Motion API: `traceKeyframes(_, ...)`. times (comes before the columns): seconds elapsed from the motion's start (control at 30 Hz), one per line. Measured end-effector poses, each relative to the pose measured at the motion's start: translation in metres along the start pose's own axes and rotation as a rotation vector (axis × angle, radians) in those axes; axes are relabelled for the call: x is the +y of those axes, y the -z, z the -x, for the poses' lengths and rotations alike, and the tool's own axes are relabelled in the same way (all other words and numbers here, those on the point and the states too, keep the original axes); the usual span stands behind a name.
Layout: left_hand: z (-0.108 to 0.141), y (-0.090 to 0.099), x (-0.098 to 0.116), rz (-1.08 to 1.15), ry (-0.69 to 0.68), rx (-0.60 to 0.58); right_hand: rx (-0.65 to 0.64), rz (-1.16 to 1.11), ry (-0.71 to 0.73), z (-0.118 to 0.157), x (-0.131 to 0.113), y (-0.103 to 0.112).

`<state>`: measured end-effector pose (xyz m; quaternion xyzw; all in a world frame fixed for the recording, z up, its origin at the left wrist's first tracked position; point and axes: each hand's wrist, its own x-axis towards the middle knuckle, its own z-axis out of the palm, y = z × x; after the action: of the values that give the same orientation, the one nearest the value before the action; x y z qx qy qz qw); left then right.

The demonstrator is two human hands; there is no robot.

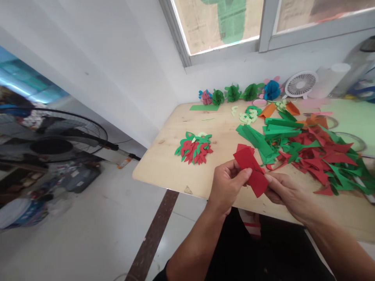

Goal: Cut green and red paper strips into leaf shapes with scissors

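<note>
A folded piece of red paper (pixel 248 164) is held just above the table's front edge, with a dark slit-like line across its middle. My left hand (pixel 230 181) is closed on its left side, thumb on top and fingers beneath. At the paper's right edge, my right hand (pixel 283 191) is closed, with thumb and fingers together; what sits inside its grip is hidden. Left of the hands lies a small pile of red and green paper cutouts (pixel 193 150). A heap of red paper scraps (pixel 319 156) and folded green paper strips (pixel 258 142) spreads to the right.
Honeycomb paper figures, including a blue one (pixel 272 89), line the wall beside a small white fan (pixel 301 84). Pale green cutouts (pixel 248 116) and a flat green strip (pixel 204 107) lie on the wooden table (pixel 158 160). A large floor fan (pixel 52 144) stands at left.
</note>
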<state>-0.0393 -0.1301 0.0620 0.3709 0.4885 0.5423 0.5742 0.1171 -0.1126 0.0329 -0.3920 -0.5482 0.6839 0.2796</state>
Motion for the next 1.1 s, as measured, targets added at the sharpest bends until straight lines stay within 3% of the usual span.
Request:
traceKeyframes(0.37, -0.002, 0.007, 0.011, -0.052, 0.054, -0.082, -0.116, 0.145, 0.007, -0.002, -0.005, 0.013)
traceKeyframes(0.67, -0.003, 0.01, 0.015, -0.086, 0.062, -0.127, -0.127, 0.312, 0.083, -0.003, -0.014, 0.017)
traceKeyframes(0.93, -0.001, 0.012, -0.004, 0.058, 0.122, -0.037, -0.006, 0.164, 0.017, -0.001, 0.004, 0.007)
traceKeyframes(1.1, 0.005, 0.0, -0.014, 0.269, 0.18, 0.061, 0.064, 0.015, -0.014, 0.003, 0.014, -0.006)
